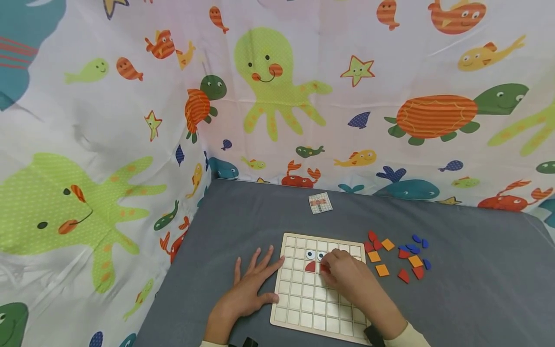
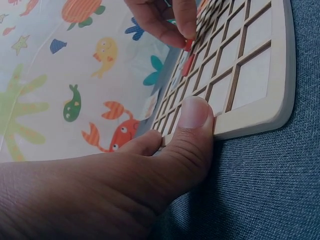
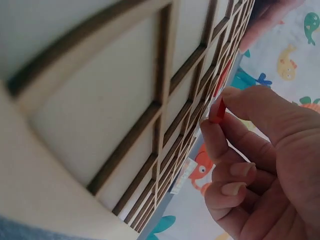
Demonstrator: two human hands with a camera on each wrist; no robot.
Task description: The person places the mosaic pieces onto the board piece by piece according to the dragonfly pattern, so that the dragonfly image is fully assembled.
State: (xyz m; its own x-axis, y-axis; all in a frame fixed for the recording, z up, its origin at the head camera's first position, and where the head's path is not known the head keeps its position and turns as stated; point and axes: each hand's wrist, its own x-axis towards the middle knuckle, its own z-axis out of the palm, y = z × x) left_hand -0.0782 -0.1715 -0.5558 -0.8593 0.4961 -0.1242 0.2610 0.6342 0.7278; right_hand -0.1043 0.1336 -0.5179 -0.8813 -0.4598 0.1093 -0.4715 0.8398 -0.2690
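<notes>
A wooden grid board (image 1: pixel 303 315) lies on the grey cloth, with two eye tiles (image 1: pixel 310 254) in adjoining cells and a red tile (image 1: pixel 310 266) below the left one. My right hand (image 1: pixel 349 277) pinches another small red tile (image 3: pixel 218 110) between thumb and fingertips, over the cell beside that red tile. My left hand (image 1: pixel 249 291) is spread at the board's left side. In the left wrist view its thumb (image 2: pixel 194 112) rests on the board's rim, and a forefinger touches the edge farther along.
Right of the board lie several loose tiles: orange squares (image 1: pixel 382 270), red pieces (image 1: pixel 403 275) and blue pieces (image 1: pixel 413 248). A small patterned card (image 1: pixel 320 203) lies behind the board. Sea-animal curtains (image 1: pixel 286 111) border the table at the back and left.
</notes>
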